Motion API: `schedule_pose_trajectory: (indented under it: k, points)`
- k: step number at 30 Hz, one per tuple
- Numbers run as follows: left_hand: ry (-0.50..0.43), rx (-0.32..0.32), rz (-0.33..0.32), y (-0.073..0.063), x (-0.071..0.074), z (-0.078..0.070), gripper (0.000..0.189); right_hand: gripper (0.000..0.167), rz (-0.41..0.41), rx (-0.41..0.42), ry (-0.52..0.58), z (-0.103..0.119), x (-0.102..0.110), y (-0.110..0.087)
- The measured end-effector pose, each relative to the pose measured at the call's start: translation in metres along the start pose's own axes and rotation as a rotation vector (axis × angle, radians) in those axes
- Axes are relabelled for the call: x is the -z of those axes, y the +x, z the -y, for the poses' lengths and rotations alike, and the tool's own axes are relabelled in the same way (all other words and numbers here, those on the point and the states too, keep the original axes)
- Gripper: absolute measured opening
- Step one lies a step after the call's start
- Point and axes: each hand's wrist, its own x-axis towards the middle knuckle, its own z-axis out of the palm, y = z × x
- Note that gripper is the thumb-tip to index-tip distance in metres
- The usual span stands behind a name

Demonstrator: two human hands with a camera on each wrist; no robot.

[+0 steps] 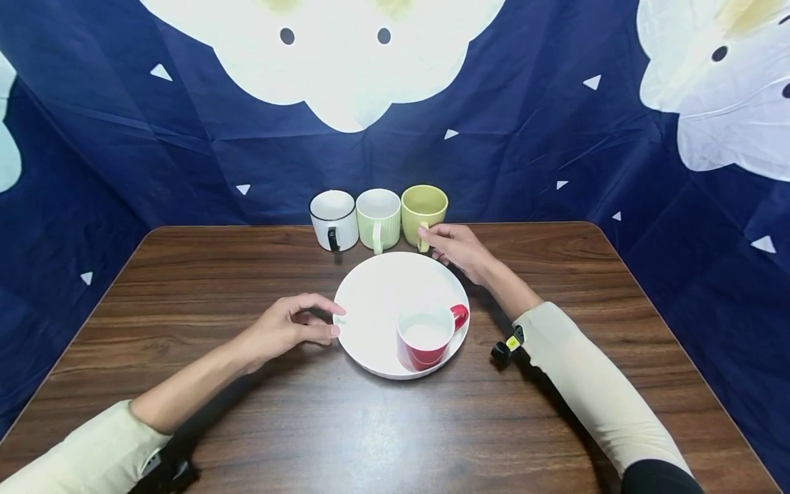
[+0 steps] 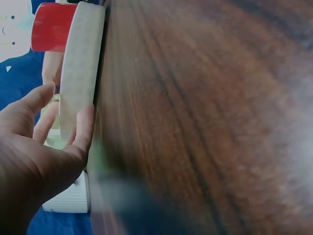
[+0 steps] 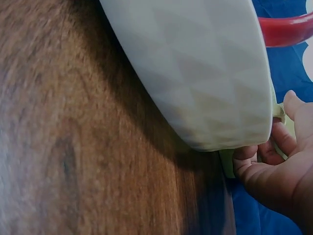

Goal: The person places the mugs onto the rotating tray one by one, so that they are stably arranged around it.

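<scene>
My right hand (image 1: 459, 248) is at the yellow-green mug (image 1: 424, 200), its thumb and fingers pinching the handle. That mug is in the back row, and in the right wrist view the tray hides much of it. My left hand (image 1: 290, 324) lies along the left rim of the round white tray (image 1: 370, 302), fingers loosely extended and fingertips at the edge. Inside the tray, on its right front side, a red mug (image 1: 426, 357) with a pale interior stands upright, handle towards the back right.
Left of the yellow-green mug stand a ribbed pale green mug (image 1: 389, 230) and a white mug (image 1: 342, 230) with black rim and handle. All sit at the back of the wooden table (image 1: 216, 274), before a blue patterned cloth (image 1: 216, 158).
</scene>
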Motion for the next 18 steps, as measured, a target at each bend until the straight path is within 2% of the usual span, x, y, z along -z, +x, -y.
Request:
schedule_pose_trajectory:
  k: [5, 9, 12, 18]
  points:
    - [0.017, 0.006, 0.000, 0.006, 0.006, -0.004, 0.052, 0.029, 0.025, 0.001, 0.007, 0.000, -0.002, 0.000]
    - [0.005, -0.029, -0.010, 0.014, 0.009, -0.006, 0.055, 0.027, 0.040, 0.000, 0.003, -0.001, -0.003, 0.000]
    - [0.004, -0.058, -0.023, 0.020, 0.011, -0.007, 0.056, 0.027, 0.049, 0.005, 0.008, -0.002, -0.003, 0.001]
    - [0.030, -0.057, -0.055, 0.037, 0.013, -0.009, 0.053, 0.028, 0.078, 0.012, 0.013, -0.003, -0.003, 0.002]
